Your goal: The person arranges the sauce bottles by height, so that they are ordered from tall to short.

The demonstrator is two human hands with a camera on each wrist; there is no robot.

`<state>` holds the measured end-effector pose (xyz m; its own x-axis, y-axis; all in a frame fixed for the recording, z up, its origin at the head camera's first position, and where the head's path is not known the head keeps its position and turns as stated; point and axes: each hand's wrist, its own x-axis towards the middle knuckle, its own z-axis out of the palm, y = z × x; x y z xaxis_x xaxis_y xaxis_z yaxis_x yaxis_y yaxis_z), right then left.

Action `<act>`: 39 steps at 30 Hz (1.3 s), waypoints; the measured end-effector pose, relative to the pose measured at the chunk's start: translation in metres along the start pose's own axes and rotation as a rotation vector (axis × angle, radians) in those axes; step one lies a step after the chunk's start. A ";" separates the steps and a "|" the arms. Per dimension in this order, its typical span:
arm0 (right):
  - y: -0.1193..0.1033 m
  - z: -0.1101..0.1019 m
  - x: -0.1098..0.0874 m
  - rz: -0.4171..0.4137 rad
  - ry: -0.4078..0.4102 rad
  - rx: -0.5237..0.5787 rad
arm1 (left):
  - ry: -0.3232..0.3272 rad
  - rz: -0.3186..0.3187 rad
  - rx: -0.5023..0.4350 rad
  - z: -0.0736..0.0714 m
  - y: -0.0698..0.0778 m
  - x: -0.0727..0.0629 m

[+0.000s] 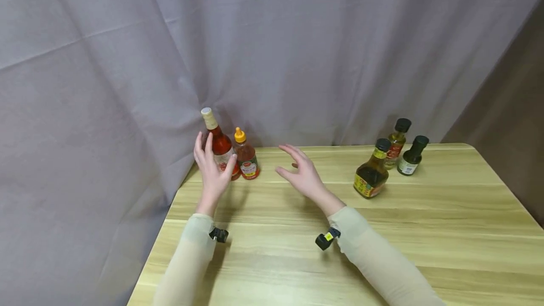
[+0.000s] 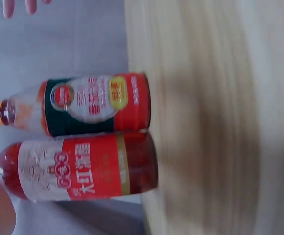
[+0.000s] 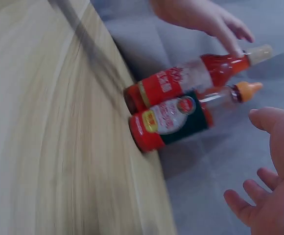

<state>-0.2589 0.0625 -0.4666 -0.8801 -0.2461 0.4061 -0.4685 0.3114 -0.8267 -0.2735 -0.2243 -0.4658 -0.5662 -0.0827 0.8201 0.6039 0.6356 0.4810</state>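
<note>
Spread wide beside the tall red bottle (image 1: 221, 144), the left grip (image 1: 213, 172) has no firm hold of it; whether a fingertip touches the glass cannot be told. Thumb and fingers apart, the right grip (image 1: 305, 176) is empty, to the right of the squeeze bottle (image 1: 248, 166). Both bottles stand upright, side by side at the back left of the worktop (image 1: 272, 259). Red liquid fills the tall one up into its shoulder; the squeeze bottle holds red sauce, its level unclear behind the label. Farther right, a squarish bottle (image 1: 371, 176) contains dark brown liquid and partly covers a black-capped bottle (image 1: 395, 148) of golden liquid. Beside them, a small bottle's (image 1: 411, 159) dark glass hides its contents. The left wrist view cuts off the tall bottle's cap.
</note>
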 end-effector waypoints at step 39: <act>0.048 -0.287 -0.079 0.022 0.553 -0.076 | -0.652 -0.329 -0.550 0.181 0.187 -0.060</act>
<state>-0.2341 0.3601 -0.4271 -0.7895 0.2731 0.5496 -0.4357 0.3814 -0.8153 -0.2281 0.0385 -0.4805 -0.8607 0.3617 0.3584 0.4436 0.1872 0.8764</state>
